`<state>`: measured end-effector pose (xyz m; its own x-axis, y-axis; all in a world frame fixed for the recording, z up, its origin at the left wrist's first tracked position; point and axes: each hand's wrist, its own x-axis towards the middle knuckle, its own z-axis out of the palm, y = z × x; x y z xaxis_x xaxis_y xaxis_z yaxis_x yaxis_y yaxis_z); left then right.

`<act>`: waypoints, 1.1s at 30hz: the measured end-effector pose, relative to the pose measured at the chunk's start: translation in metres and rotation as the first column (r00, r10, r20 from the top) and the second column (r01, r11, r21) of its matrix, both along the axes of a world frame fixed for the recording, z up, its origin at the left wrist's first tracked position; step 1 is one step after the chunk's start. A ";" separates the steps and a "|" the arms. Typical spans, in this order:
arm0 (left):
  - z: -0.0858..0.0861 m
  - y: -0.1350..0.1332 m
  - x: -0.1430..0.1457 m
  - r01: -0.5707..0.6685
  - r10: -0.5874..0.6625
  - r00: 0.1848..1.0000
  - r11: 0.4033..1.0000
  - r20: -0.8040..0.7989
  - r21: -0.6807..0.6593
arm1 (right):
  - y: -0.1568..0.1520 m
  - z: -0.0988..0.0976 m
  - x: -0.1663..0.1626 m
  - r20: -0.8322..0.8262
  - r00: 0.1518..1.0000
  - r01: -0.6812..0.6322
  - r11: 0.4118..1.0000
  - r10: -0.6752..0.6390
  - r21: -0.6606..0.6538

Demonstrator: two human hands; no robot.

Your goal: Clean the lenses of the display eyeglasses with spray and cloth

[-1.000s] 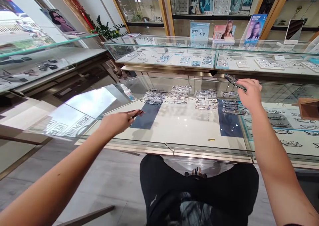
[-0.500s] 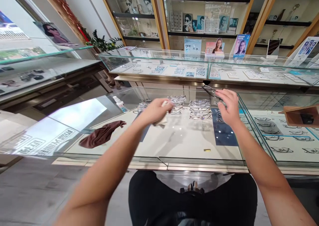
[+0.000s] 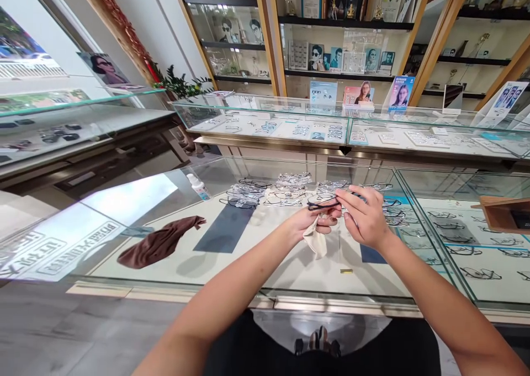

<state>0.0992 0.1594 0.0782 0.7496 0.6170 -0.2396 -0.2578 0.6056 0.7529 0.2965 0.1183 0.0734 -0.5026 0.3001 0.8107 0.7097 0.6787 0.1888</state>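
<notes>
My two hands meet above the glass showcase [image 3: 273, 276]. In my left hand [image 3: 305, 222] is a cream cleaning cloth [image 3: 316, 242], its loose end hanging below the fingers. My right hand [image 3: 366, 216] grips a dark-framed pair of eyeglasses [image 3: 322, 204] by one side, and the frame reaches across to my left fingers. Part of the eyeglasses is hidden behind the fingers. Behind them, rows of eyeglasses [image 3: 248, 191] lie in the showcase. A brown cloth [image 3: 159, 242] lies crumpled on the glass to the left.
A white spray bottle [image 3: 197, 186] stands at the left back of the showcase. On the right is a wooden box [image 3: 503, 213] over another case of frames. A second glass counter [image 3: 265, 138] runs along the back, with display cards [image 3: 359, 95] on top.
My left hand has moved right with the cream cloth. My right hand has brought the eyeglasses left and down, so both hands are now together. The view has tilted up slightly.
</notes>
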 end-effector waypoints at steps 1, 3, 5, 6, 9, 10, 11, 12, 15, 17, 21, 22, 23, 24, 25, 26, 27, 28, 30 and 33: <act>-0.002 0.000 0.000 0.000 0.000 1.000 1.000 -0.005 0.010 | -0.001 0.000 0.000 0.003 1.000 -0.005 1.000 0.005 0.005; -0.004 -0.001 0.000 -0.002 0.003 1.000 0.999 -0.013 0.034 | -0.002 0.000 0.000 0.009 1.000 -0.012 1.000 0.012 0.010; -0.006 -0.002 0.002 -0.022 0.023 1.000 0.998 -0.018 0.064 | -0.004 -0.001 0.000 0.005 1.000 -0.023 1.000 0.023 0.011; -0.007 -0.002 0.003 -0.047 0.049 0.999 0.995 -0.019 0.087 | -0.005 -0.002 -0.001 -0.015 0.999 -0.029 1.000 0.029 0.006; -0.007 -0.001 0.003 -0.209 0.233 0.971 0.937 -0.055 0.281 | -0.006 -0.002 -0.003 -0.229 0.973 -0.039 0.995 0.018 -0.088; -0.007 0.000 0.003 -0.267 0.318 0.946 0.879 -0.067 0.396 | -0.005 -0.002 -0.004 -0.335 0.942 -0.063 0.984 0.005 -0.164; -0.007 0.001 0.003 -0.310 0.404 0.912 0.793 -0.070 0.525 | -0.003 -0.002 -0.005 -0.439 0.898 -0.116 0.959 -0.010 -0.260; -0.006 0.002 0.002 -0.329 0.479 0.876 0.687 -0.063 0.648 | -0.001 -0.001 -0.006 -0.532 0.846 -0.199 0.911 -0.026 -0.361; -0.007 0.004 0.000 -0.289 0.607 0.795 0.412 -0.024 0.864 | 0.007 -0.003 -0.006 -0.717 0.689 -0.488 0.665 -0.104 -0.565; -0.008 0.005 -0.001 -0.244 0.626 0.779 0.351 -0.032 0.904 | 0.012 -0.006 -0.005 -0.783 0.592 -0.604 0.538 -0.191 -0.588; -0.010 0.006 -0.002 -0.174 0.585 0.806 0.375 -0.086 0.911 | 0.014 -0.008 -0.006 -0.838 0.461 -0.725 0.420 -0.293 -0.546; -0.010 0.007 -0.003 -0.155 0.564 0.820 0.388 -0.100 0.909 | 0.014 -0.008 -0.007 -0.844 0.442 -0.749 0.392 -0.304 -0.534; -0.010 0.008 -0.004 -0.136 0.538 0.835 0.404 -0.115 0.905 | 0.014 -0.007 -0.007 -0.848 0.426 -0.774 0.360 -0.315 -0.522; -0.009 0.010 -0.005 -0.116 0.510 0.850 0.422 -0.129 0.899 | 0.014 -0.006 -0.006 -0.851 0.411 -0.796 0.326 -0.328 -0.510; -0.008 0.012 -0.007 -0.099 0.489 0.860 0.438 -0.145 0.893 | 0.014 -0.005 -0.006 -0.852 0.396 -0.816 0.292 -0.343 -0.498; -0.007 0.014 -0.009 -0.084 0.480 0.863 0.447 -0.159 0.891 | 0.014 -0.004 -0.005 -0.851 0.382 -0.833 0.264 -0.359 -0.486; -0.006 0.016 -0.011 -0.074 0.487 0.857 0.443 -0.170 0.894 | 0.015 -0.003 -0.003 -0.850 0.370 -0.845 0.244 -0.375 -0.476; -0.005 0.018 -0.013 -0.065 0.509 0.842 0.425 -0.179 0.903 | 0.016 -0.001 -0.002 -0.846 0.365 -0.851 0.229 -0.389 -0.473; -0.004 0.022 -0.019 -0.043 0.578 0.793 0.367 -0.192 0.929 | 0.017 0.000 0.002 -0.834 0.381 -0.848 0.210 -0.399 -0.487; -0.003 0.028 -0.028 0.006 0.667 0.721 0.265 -0.188 0.964 | 0.021 0.002 0.008 -0.812 0.440 -0.826 0.182 -0.383 -0.533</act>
